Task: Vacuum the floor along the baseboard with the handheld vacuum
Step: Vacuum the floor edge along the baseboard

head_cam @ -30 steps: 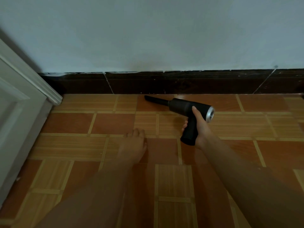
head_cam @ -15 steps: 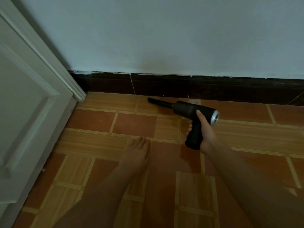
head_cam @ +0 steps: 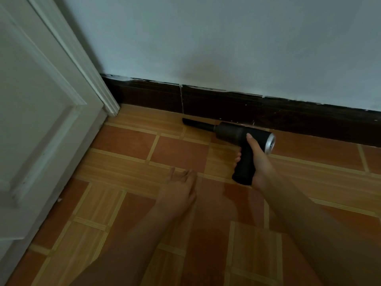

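Step in hand, as I read it: running the crevice nozzle point(head_cam: 197, 123) along the floor point(head_cam: 127, 141) at the foot of the baseboard point(head_cam: 226, 102), toward the door frame point(head_cam: 97, 79) corner.

Hands:
- Your right hand point(head_cam: 258, 164) is wrapped round the pistol grip of the handheld vacuum point(head_cam: 237, 133), thumb laid up the barrel.
- Your left hand point(head_cam: 179, 190) lies flat on the tiles, fingers straight, holding nothing. Looks like a prop.

Where the vacuum is:
- The barrel sits just above your right fist. The nozzle sticks out to the left of it, beyond your left hand and well apart from it.
- The tip is low and just beside the baseboard. Can't tell if it touches tile or board.
- The silver end cap is right of your thumb, pointing away from the corner.

To do it well:
- Run the tip parallel to the board, right in the floor joint, at a shallow angle.
- Go slow and even, since the grout lines probably trap grit.
- The barrel is close to the board, so watch for scraping.
- The stretch from the tip to the frame looks not yet done. Finish into the corner.
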### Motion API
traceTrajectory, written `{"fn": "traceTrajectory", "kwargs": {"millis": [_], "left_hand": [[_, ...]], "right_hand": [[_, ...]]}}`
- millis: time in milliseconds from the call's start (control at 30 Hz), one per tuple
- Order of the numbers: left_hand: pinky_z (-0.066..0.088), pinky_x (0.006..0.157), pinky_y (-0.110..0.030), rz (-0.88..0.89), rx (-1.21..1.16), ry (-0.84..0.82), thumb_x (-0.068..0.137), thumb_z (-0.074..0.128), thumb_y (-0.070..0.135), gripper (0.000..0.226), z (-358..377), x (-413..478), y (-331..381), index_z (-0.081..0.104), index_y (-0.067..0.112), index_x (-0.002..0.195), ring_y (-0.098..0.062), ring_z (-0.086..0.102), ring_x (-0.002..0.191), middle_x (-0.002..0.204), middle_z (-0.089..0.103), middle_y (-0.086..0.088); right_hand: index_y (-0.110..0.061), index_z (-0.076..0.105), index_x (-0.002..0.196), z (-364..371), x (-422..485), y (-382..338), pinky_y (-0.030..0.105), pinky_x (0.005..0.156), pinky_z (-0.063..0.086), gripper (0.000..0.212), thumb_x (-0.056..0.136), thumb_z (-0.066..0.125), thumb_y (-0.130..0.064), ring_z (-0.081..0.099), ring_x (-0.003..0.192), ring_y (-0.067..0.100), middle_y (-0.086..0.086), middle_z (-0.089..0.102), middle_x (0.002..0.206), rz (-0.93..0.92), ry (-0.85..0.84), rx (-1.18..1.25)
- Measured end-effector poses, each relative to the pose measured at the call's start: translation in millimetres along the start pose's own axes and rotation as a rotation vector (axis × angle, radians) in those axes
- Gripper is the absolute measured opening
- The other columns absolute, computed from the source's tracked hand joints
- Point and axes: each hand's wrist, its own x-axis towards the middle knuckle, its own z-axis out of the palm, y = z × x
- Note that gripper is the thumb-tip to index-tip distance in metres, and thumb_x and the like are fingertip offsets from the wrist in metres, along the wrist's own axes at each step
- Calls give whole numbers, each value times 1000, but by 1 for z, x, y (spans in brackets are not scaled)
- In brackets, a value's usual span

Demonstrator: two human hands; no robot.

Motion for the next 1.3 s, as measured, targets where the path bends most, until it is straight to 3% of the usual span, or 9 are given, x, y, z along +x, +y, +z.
{"fn": "traceTrajectory", "kwargs": {"millis": [133, 200, 300, 433, 633, 1000, 1167, 1233, 1300], "left_hand": [[-1, 115, -43, 45, 21, 40, 98, 31, 37, 48, 15, 6, -5, 36, 16, 141, -12, 38, 134, 145, 43, -3], [9, 112, -46, 51, 42, 111, 93, 34, 40, 46, 20, 6, -6, 58, 16, 124, -12, 60, 114, 122, 64, -3], [25, 102, -48, 40, -3, 158, 86, 33, 41, 48, 26, 5, -8, 69, 17, 108, -11, 68, 97, 104, 72, 0], [38, 102, -48, 48, 1, 198, 84, 32, 41, 49, 28, 6, -10, 70, 20, 107, -7, 67, 96, 104, 72, 4], [30, 95, -39, 68, -57, 164, 82, 35, 41, 48, 32, 9, -14, 73, 20, 101, -7, 67, 98, 106, 72, 4], [31, 95, -40, 63, -34, 118, 82, 35, 41, 47, 35, 8, -18, 75, 21, 98, -4, 65, 100, 107, 71, 6], [51, 89, -41, 68, -14, 45, 81, 33, 40, 46, 31, 8, -17, 75, 26, 97, -1, 65, 100, 107, 71, 8], [47, 93, -42, 67, -25, 51, 83, 33, 39, 46, 30, 8, -18, 73, 25, 102, -2, 63, 104, 111, 70, 6], [27, 110, -45, 78, -23, 45, 93, 31, 37, 44, 27, 8, -15, 60, 23, 124, -5, 50, 123, 133, 56, 3]], "right_hand": [[-9, 62, 92, 13, 8, 5, 19, 41, 47, 34, 83, 65, -42, 53, 40, 10, 1, 57, 58, 38, -14, 7], [-9, 61, 92, 19, 12, 8, 19, 40, 47, 34, 83, 65, -42, 53, 40, 10, 1, 57, 59, 57, -25, 12], [-9, 61, 90, 30, 17, 12, 19, 40, 47, 35, 83, 65, -43, 52, 41, 10, 1, 55, 62, 79, -42, 20], [-9, 60, 88, 45, 23, 18, 20, 40, 47, 35, 82, 66, -43, 52, 41, 10, 1, 55, 61, 101, -64, 19], [-8, 60, 85, 64, 29, 20, 20, 42, 46, 34, 83, 66, -42, 52, 42, 10, 1, 56, 59, 109, -101, 12], [-8, 60, 83, 61, 29, 18, 20, 43, 48, 34, 83, 65, -42, 52, 43, 11, 0, 57, 57, 100, -87, 1], [-8, 61, 85, 46, 21, 11, 19, 43, 48, 34, 85, 63, -42, 53, 41, 10, 0, 57, 56, 61, -67, -3], [-9, 61, 86, 39, 18, 8, 19, 43, 48, 33, 85, 63, -42, 53, 43, 10, -1, 57, 56, 47, -63, -4], [-9, 61, 84, 32, 14, 4, 19, 43, 48, 33, 86, 62, -42, 53, 42, 10, -1, 57, 55, 35, -52, -7]]}}
